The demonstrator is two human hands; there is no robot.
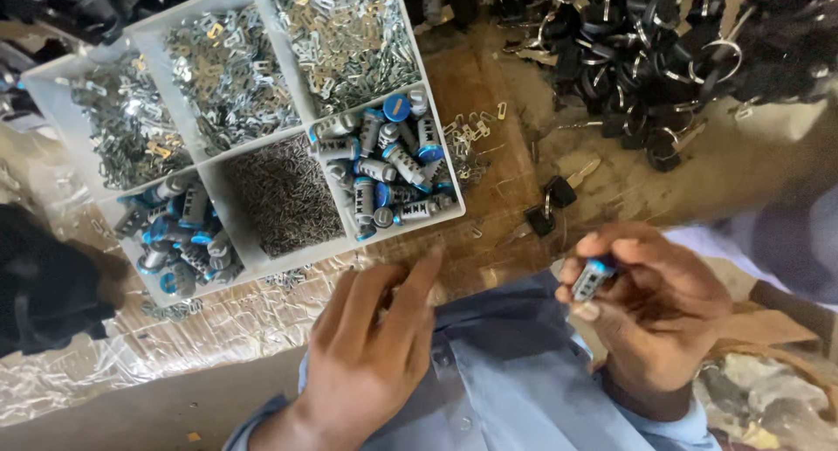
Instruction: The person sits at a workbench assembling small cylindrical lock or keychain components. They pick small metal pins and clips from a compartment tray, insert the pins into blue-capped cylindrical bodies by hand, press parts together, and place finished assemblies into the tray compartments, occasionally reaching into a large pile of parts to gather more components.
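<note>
My right hand [650,307] holds a small metal lock cylinder with a blue end [592,278], pinched between thumb and fingers. My left hand [371,351] lies near the table edge, fingers together and pointing toward the white compartment tray [262,257]; I cannot tell whether it pinches a small part. The nearest tray compartment holds several blue-capped lock cylinders [388,158]. A middle compartment is filled with tiny dark springs or pins [284,193].
Other tray compartments hold silver metal plates [349,36] and more cylinders [179,233]. A heap of black-headed keys on rings [646,58] lies at the back right. Two loose keys [550,206] rest on the plastic-covered wooden table. A dark object [44,285] sits at left.
</note>
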